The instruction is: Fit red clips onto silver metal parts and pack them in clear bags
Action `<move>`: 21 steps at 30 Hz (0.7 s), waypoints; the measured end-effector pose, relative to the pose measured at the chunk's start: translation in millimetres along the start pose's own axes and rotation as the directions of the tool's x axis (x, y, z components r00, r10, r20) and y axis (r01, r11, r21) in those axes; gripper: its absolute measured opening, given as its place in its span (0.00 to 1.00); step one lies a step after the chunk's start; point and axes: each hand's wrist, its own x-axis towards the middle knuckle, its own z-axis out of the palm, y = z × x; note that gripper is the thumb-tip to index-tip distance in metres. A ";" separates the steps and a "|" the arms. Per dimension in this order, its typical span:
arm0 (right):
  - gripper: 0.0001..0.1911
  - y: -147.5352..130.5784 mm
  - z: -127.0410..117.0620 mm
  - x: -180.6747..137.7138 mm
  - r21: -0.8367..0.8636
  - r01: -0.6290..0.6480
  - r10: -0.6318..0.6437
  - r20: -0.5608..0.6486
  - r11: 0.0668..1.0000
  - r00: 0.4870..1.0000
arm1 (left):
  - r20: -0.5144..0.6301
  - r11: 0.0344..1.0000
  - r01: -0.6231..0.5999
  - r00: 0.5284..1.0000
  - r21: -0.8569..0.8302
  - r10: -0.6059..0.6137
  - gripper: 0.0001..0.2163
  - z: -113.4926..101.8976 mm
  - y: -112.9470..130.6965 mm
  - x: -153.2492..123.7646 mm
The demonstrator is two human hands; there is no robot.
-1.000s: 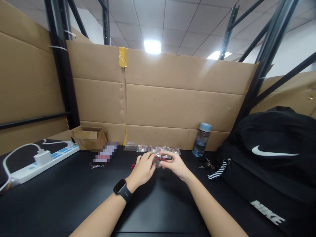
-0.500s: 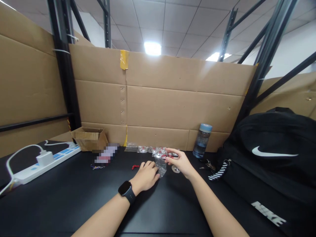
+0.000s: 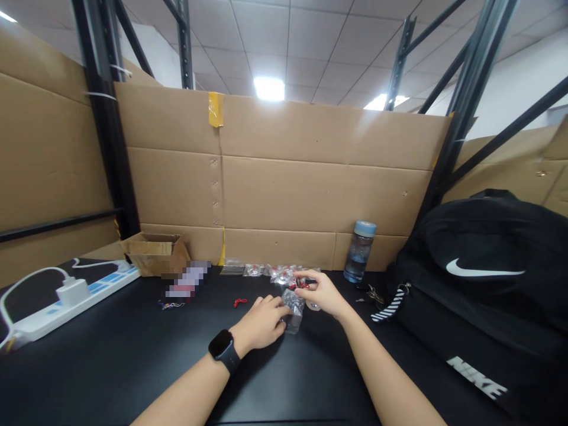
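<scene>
My left hand [image 3: 265, 319], a dark smartwatch [image 3: 222, 349] on its wrist, pinches the left edge of a small transparent plastic bag [image 3: 293, 316] just above the black table. My right hand [image 3: 327, 294] is closed, thumb and fingertips together, on a small item with red cord [image 3: 303, 286] over the bag's upper end; its full shape is hidden by the fingers. Beyond the hands lies a row of small transparent packets [image 3: 279, 273] with red and silvery contents. Partly behind my right hand is a round silvery piece [image 3: 313, 306]. A loose red cord [image 3: 240, 302] lies left of my left hand.
Left on the table are a white power strip [image 3: 80, 302], an open cardboard box [image 3: 156, 254] and a blurred-out flat item [image 3: 189, 280]. A water bottle [image 3: 359, 251], keys [image 3: 375, 294] and a black backpack [image 3: 483, 284] stand or lie right. Cardboard [image 3: 275, 189] walls the back.
The plastic bag has come slightly nearer and lies flatter, angled to the right. My right hand has dropped a little with the red-corded item. The whole view has shifted slightly.
</scene>
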 end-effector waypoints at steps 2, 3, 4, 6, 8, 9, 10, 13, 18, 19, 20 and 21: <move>0.26 3.9 -2.2 1.2 -0.100 0.008 -0.010 -0.019 0.995 1.000 | -0.012 1.000 -0.002 1.000 0.002 0.002 0.11 -0.6 1.3 0.3; 0.26 5.9 -3.2 1.4 -0.147 0.002 -0.004 -0.011 0.989 1.000 | -0.021 1.000 -0.009 1.000 -0.007 0.009 0.10 -0.6 1.8 0.8; 0.25 7.5 -4.0 1.3 -0.187 -0.003 0.005 0.012 0.982 1.000 | -0.030 1.000 -0.020 0.999 -0.021 0.019 0.09 -0.4 2.1 1.3; 0.25 9.3 -4.9 0.0 -0.240 -0.003 0.027 0.093 0.971 0.995 | -0.042 0.997 -0.039 0.998 -0.061 0.036 0.07 0.5 2.5 2.4; 0.24 8.8 -4.9 -2.0 -0.267 0.007 0.046 0.192 0.964 0.980 | -0.035 0.994 -0.037 0.999 -0.099 0.034 0.07 1.7 2.5 3.4; 0.23 7.8 -4.8 -3.2 -0.279 0.015 0.054 0.238 0.960 0.970 | -0.028 0.994 -0.028 0.999 -0.107 0.025 0.08 2.3 2.5 3.8; 0.23 6.4 -4.6 -4.4 -0.296 0.023 0.064 0.279 0.955 0.958 | -0.021 0.994 -0.016 1.000 -0.105 0.014 0.09 2.9 2.4 4.1; 0.21 1.0 -4.8 -7.6 -0.389 0.070 0.089 0.377 0.919 0.922 | -0.019 0.999 0.015 1.000 -0.049 -0.016 0.12 4.6 2.1 4.7; 0.18 -8.6 -8.1 -12.1 -0.518 0.130 0.126 0.430 0.845 0.894 | -0.039 0.998 0.048 0.998 0.035 -0.046 0.12 5.8 2.7 5.7; 0.18 -10.1 -8.9 -12.9 -0.522 0.130 0.141 0.447 0.843 0.883 | -0.041 0.998 0.050 0.998 0.040 -0.048 0.12 5.7 3.0 6.1; 0.18 -11.2 -9.6 -13.6 -0.521 0.126 0.161 0.471 0.844 0.867 | -0.042 0.998 0.051 0.998 0.043 -0.049 0.12 5.6 3.4 6.4; 0.18 -11.9 -10.2 -14.1 -0.518 0.119 0.182 0.494 0.847 0.850 | -0.044 0.998 0.049 0.998 0.044 -0.048 0.12 5.6 3.7 6.8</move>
